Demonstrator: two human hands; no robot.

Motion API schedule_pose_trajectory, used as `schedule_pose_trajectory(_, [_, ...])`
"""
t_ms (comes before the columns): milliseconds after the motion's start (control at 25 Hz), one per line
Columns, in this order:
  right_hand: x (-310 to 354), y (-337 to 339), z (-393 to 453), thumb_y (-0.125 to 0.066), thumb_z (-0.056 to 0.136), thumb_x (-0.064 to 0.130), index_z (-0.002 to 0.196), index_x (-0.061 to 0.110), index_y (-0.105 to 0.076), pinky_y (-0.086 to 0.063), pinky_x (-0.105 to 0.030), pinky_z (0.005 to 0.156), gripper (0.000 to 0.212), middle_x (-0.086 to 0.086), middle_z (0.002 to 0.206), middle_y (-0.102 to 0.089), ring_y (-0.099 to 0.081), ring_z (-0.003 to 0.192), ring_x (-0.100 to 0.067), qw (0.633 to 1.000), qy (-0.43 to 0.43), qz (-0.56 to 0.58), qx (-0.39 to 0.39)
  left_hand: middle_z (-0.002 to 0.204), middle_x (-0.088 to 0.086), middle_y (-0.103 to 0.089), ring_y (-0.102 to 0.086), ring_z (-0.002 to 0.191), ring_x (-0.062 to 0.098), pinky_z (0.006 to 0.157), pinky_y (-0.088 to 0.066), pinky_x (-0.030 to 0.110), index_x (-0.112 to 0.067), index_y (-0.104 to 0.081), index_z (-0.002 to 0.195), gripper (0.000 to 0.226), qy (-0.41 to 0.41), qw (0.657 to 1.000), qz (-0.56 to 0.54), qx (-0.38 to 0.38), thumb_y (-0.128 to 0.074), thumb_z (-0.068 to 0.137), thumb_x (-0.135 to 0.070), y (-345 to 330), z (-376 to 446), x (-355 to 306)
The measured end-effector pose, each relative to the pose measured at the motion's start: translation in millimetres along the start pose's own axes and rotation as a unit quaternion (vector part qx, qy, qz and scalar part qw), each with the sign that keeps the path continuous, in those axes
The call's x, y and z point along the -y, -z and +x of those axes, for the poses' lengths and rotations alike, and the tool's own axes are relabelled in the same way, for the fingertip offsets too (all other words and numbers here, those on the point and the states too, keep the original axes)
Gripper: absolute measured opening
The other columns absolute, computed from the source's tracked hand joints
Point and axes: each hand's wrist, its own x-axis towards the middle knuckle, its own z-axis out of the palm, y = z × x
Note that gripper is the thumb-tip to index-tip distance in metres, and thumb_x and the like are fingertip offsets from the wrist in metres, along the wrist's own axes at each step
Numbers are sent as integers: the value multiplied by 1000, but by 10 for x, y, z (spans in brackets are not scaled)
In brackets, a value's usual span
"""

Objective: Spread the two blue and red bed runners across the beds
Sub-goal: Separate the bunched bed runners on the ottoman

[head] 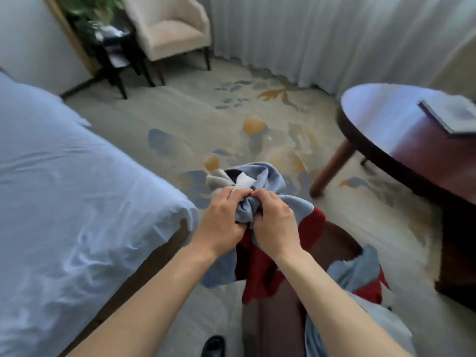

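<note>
Both hands are clamped on one bunched blue and red fabric bed runner, held in the air in front of the person's body, over the patterned carpet. The left hand and the right hand sit knuckle to knuckle, fingers curled into the same gathered blue fold, probably to find an edge or corner before shaking the cloth open. Its red part hangs below the wrists, and a grey and white patch shows at the top of the bundle.

A second heap of blue and red cloth, likely the other runner, lies at about 4 o'clock from the hands, low beside the person's legs; what it rests on is unclear.

The bed with the white sheet stretches from 9 to 7 o'clock, bare of any runner, so spreading has not begun. The round dark wooden desk stands at 2 o'clock with a flat grey booklet on it. A cream upholstered armchair stands at 11 o'clock before the white curtain.

No brand, label or writing can be read anywhere.
</note>
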Motion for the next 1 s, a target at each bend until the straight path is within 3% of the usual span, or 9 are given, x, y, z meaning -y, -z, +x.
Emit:
schedule_pose_trajectory(120, [800,-439,160,-34,83,40,106,15,-67,-48,-37,76,47,-5,93,-68,-61,84,-25,995,73,15,65,119,3,-59,-55,112,23,97,-47,40,-21,-60,128,47,55,996,1,-72,-65,82,-15,800,-235,363])
schedule_pose_trajectory(200, [1332,-847,245,-27,78,46,102,16,-66,-46,-33,74,55,-2,91,-66,-58,81,-22,988,114,23,103,119,-3,-58,-55,112,17,95,-48,35,-26,-59,128,47,89,989,4,-122,-66,82,-16,1334,-436,672])
schedule_pose_trajectory(400, [2546,-2071,341,-29,80,40,99,19,-64,-45,-28,73,46,3,88,-64,-59,78,-16,964,201,12,172,115,-4,-59,-57,107,16,90,-50,35,-26,-60,126,41,150,966,23,-211,-65,86,-19,2590,-966,1552])
schedule_pose_trajectory(680, [4166,-3745,365,-51,89,17,102,18,-62,-42,-28,62,17,0,90,-64,-60,74,-20,933,293,2,208,123,1,-58,-57,112,21,95,-48,39,-19,-57,130,44,211,938,77,-265,-65,87,-17,4270,-1604,2800])
schedule_pose_trajectory(760, [4584,-4155,325,-54,89,13,102,17,-62,-45,-32,61,16,0,88,-62,-60,72,-21,918,317,13,236,121,1,-58,-58,109,21,93,-49,39,-18,-58,129,42,238,924,79,-287,-65,87,-16,4661,-1826,3081])
schedule_pose_trajectory(1000, [5531,-5331,328,-52,95,15,114,14,-61,-35,-23,58,21,1,85,-61,-58,68,-17,869,405,26,284,116,-1,-59,-57,109,18,89,-51,39,-19,-58,128,42,321,876,109,-344,-64,86,-17,5563,-2262,3895])
